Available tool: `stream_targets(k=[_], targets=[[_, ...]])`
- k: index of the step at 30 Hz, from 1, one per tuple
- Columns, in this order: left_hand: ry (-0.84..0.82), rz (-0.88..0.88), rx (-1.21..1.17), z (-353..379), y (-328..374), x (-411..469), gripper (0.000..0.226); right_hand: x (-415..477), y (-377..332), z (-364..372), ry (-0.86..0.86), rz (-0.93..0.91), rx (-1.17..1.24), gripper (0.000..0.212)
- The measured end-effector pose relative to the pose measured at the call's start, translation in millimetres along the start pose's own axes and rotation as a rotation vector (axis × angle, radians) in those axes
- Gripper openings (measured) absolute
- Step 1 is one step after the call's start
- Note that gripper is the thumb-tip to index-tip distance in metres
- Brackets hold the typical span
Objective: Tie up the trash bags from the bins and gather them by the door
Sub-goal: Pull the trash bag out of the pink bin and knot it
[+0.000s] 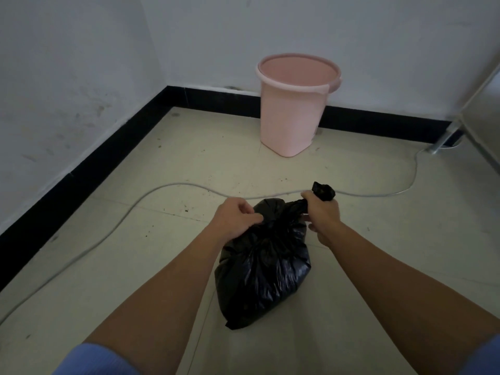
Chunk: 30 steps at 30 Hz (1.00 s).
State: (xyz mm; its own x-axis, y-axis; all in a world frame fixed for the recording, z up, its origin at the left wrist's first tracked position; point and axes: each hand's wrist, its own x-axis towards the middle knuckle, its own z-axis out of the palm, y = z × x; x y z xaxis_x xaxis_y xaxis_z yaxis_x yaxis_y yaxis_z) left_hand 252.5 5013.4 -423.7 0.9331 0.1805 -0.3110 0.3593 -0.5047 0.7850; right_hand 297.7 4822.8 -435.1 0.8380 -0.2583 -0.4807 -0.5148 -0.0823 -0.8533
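From the head view, the black trash bag [263, 262] sits on the floor between both forearms, left hand [238, 217] pinching its gathered neck, right hand [322, 212] fisted round the twisted tail running rightward, so the knot-pull looks sideways.

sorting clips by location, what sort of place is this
Likely a bare corner of an indoor room, maybe an office or utility space: white walls with a black baseboard, a pink bin by the wall, and a cable trailing over the tiled floor.
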Motion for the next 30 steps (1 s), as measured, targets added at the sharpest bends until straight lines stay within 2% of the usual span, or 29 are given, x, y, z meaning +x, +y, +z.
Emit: stream_targets(k=[4, 10, 14, 18, 20, 21, 24, 27, 30], targets=[[-0.011, 0.208, 0.301, 34, 8, -1, 0.034, 0, 0, -5, -0.014, 0.067, 0.066, 0.036], [0.135, 0.344, 0.6, 65, 7, -4, 0.024, -1, 6, -9, -0.071, 0.108, 0.073, 0.029], [0.217, 0.385, 0.609, 64, 5, -3, 0.012, 0, 9, -16, -0.043, 0.13, 0.044, 0.025], [0.318, 0.469, 0.635, 52, 8, -3, 0.032, -3, 8, -16, -0.071, 0.132, 0.033, 0.019], [0.335, 0.394, 0.501, 47, 16, -3, 0.032, -2, 2, -14, -0.067, 0.131, 0.062, 0.018], [0.302, 0.317, 0.36, 43, 21, -2, 0.028, -1, -1, -14, -0.058, 0.134, 0.087, 0.017], [0.022, 0.092, -0.15, 24, 37, 1, 0.017, 2, -10, -16, -0.035, 0.156, 0.164, 0.018], [-0.239, 0.0, -0.261, 6, 42, -2, 0.019, 1, -14, -18, -0.052, 0.161, 0.191, 0.028], [-0.318, -0.008, -0.3, 0, 42, -3, 0.026, -6, -19, -19, -0.067, 0.159, 0.274, 0.032]])
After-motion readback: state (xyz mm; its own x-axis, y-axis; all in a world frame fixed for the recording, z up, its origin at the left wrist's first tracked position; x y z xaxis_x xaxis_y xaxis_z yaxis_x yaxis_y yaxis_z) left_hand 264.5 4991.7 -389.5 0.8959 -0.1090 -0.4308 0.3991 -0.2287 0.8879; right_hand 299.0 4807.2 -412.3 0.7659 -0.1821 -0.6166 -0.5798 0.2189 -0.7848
